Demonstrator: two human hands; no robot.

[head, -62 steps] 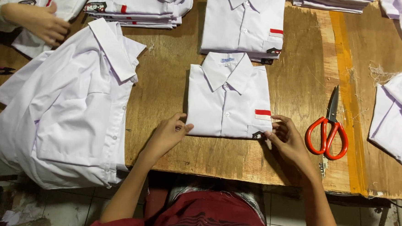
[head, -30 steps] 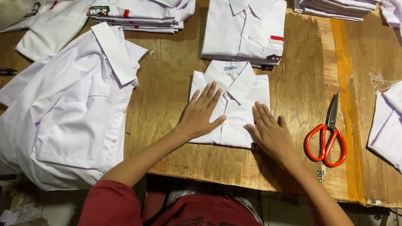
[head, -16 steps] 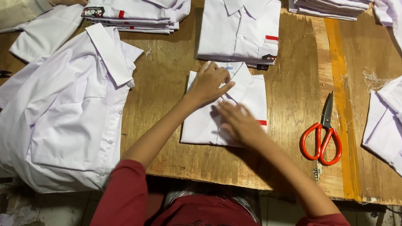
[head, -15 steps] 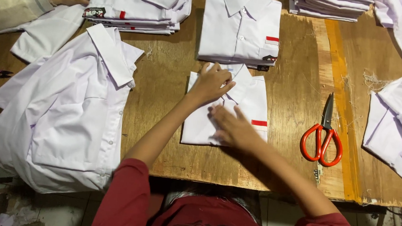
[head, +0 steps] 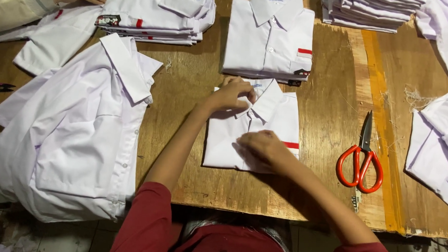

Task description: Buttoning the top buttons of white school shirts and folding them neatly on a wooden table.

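While the folded white shirt (head: 254,127) lies mid-bench near the front edge, the left hand (head: 230,95) pinches its collar with curled fingers, and the right hand (head: 261,143) presses loosely curled on its front, gripping nothing. Red-handled scissors (head: 360,158) rest toward the right edge. Another folded shirt (head: 269,36) sits just behind.

A worn plywood table (head: 195,88) stands over a pale, littered floor (head: 3,237).
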